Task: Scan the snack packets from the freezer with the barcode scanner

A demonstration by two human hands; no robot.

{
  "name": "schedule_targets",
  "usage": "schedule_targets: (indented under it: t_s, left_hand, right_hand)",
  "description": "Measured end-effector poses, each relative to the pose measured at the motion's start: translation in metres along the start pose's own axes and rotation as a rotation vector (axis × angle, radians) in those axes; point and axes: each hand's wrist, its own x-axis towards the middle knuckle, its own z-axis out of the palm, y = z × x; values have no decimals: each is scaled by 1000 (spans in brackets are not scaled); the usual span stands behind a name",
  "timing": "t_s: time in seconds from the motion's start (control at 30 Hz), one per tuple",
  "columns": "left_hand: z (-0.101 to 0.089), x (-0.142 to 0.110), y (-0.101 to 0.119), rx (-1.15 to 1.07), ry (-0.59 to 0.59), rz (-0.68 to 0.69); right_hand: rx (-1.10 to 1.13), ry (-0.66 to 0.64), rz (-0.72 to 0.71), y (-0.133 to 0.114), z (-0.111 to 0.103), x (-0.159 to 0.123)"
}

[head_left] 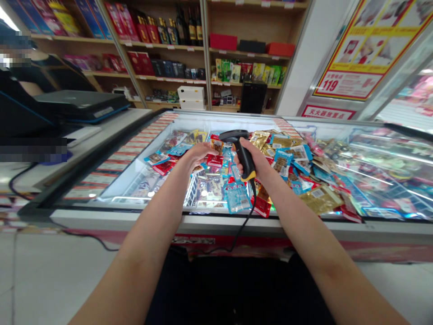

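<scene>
My right hand (254,155) is wrapped round the handle of a black and yellow barcode scanner (244,159). The scanner's head points left, and its black cable (246,221) hangs down over the front edge of the freezer. Just left of the scanner, my left hand (200,152) pinches a small red snack packet (217,143) by its side. Under both hands, many snack packets lie in a loose pile on the glass top. Among them are a light blue packet (237,197) below the scanner and a gold packet (321,199) at the right.
The glass-topped chest freezer (111,215) spans the view. A counter (135,119) at the left bears a dark flat device (79,104); a person in dark clothes (37,72) is beyond it. Shelves (162,45) with bottles and boxes line the back. A poster (361,63) hangs at the right.
</scene>
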Motion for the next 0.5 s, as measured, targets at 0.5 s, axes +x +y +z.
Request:
schedule_targets:
  t_s: [0.5]
  left_hand:
    - [0, -5, 4, -97, -6, 10]
  right_hand:
    - [-12, 4, 5, -1, -1, 1]
